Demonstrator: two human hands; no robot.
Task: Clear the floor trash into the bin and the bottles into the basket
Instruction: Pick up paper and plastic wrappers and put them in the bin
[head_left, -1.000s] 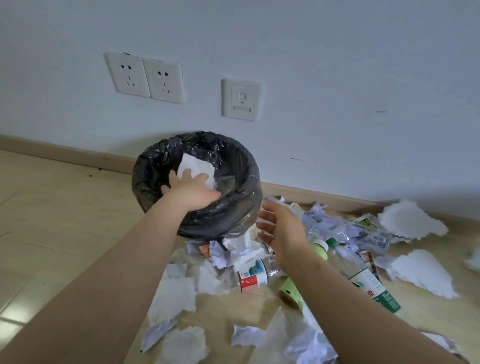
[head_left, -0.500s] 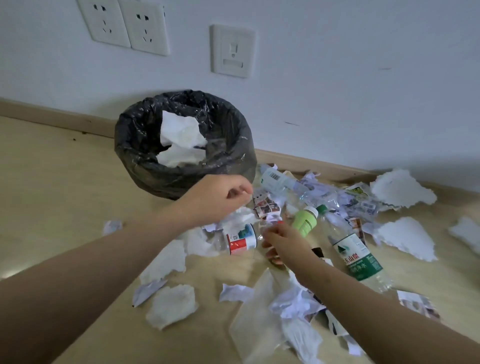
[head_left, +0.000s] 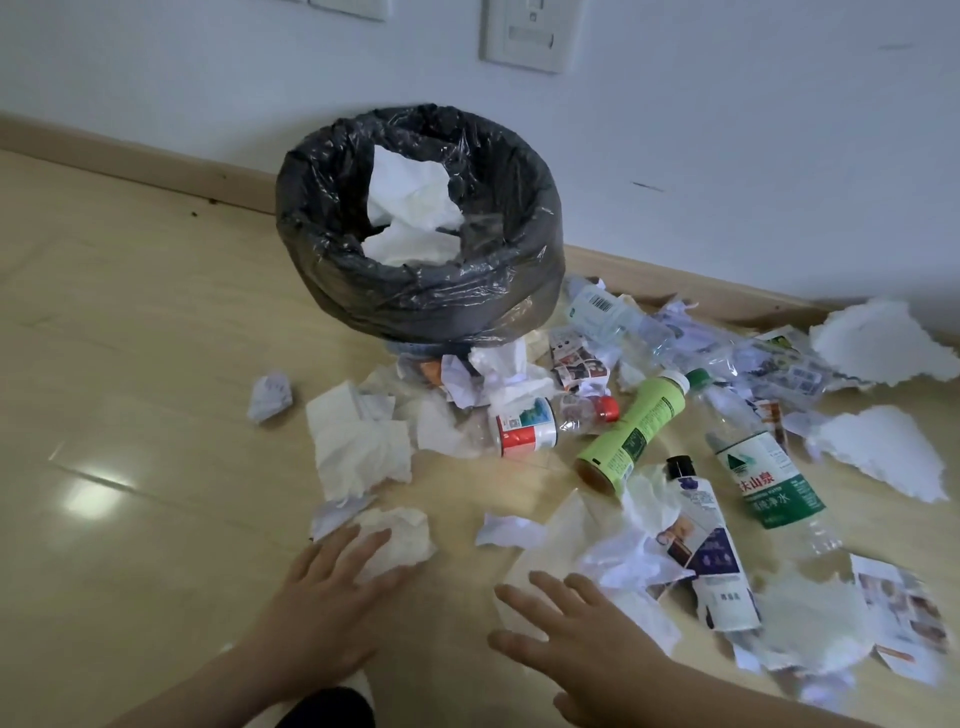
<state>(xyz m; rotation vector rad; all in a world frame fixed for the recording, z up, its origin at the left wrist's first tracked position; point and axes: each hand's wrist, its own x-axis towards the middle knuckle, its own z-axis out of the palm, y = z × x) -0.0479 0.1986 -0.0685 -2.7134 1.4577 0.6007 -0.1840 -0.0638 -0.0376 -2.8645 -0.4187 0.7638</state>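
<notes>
Both hands are spread open: the left hand (head_left: 332, 582) presses a crumpled tissue (head_left: 400, 535), the right hand (head_left: 576, 623) a paper sheet (head_left: 561, 540). Best to bunch each fully before lifting to the bin (head_left: 415, 291) at 12 o'clock.

Floor (head_left: 130, 395): wood-look boards, smooth and glossy, with a bright reflection at the left of the frame. Skirting (head_left: 135, 174): same wood tone, duller. Wall (head_left: 727, 130): matt, pale, lightly scuffed. Switch plate (head_left: 524, 34), top centre: smooth plastic.

Bin liner (head_left: 415, 291): thin black plastic film, wrinkled, shiny on the creases. Tissue (head_left: 400, 535) at lower centre: soft, matt, crumpled paper. Torn white sheets (head_left: 883, 457) at right: matt paper with rough ragged edges.

Water bottle (head_left: 763, 467): clear glossy plastic with a printed label. Green bottle (head_left: 634, 431): opaque plastic, satin finish.
</notes>
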